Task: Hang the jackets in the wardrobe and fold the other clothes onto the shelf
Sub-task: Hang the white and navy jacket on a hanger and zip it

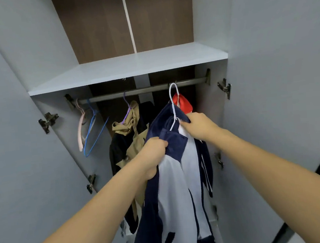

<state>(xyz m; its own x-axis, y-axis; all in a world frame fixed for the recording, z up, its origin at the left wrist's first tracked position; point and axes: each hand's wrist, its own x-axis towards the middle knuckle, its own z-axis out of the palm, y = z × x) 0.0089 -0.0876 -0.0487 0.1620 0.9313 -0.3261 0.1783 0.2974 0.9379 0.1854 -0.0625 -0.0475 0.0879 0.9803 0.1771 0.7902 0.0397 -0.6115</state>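
Observation:
A navy and white jacket hangs on a white hanger whose hook stands just in front of the wardrobe rail; I cannot tell whether it rests on it. My left hand grips the jacket's navy left shoulder. My right hand pinches the collar beside the hanger's neck. A tan and black jacket hangs on a purple hanger to the left. Something red hangs behind the navy jacket, mostly hidden.
A white shelf runs above the rail. A pink hanger and a blue hanger, both bare, hang at the rail's left end. Both grey wardrobe doors stand wide open on either side.

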